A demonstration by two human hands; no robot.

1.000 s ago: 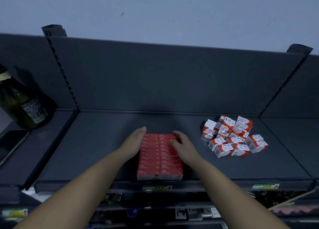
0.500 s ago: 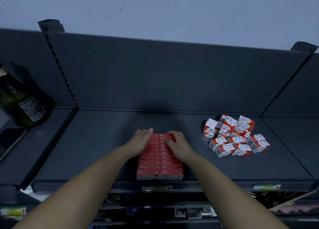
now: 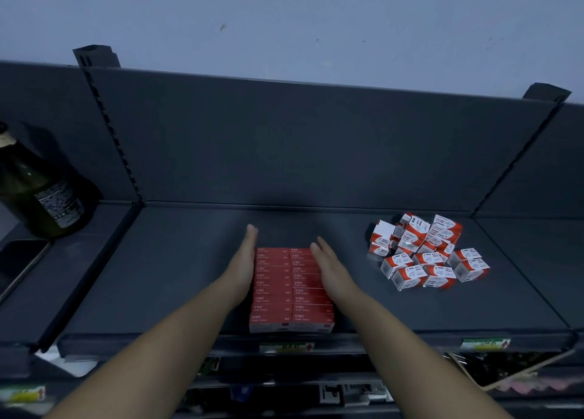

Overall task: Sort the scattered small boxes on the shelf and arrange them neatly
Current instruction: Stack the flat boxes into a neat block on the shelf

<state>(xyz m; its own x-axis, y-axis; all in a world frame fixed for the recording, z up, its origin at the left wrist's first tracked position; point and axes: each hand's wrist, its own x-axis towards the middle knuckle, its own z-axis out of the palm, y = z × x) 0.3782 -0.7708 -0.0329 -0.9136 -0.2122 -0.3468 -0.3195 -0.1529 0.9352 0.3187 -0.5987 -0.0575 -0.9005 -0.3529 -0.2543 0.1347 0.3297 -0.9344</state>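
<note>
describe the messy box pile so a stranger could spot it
On the dark grey shelf, look toward its right end. The white-and-red paper clip boxes lie there in a jumbled heap, unlike the all-red boxes packed in neat rows.

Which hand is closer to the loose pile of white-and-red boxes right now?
Right. The right hand lies along the right edge of the red block, apart from the pile; the left hand flanks the block's left edge, farther away.
</note>
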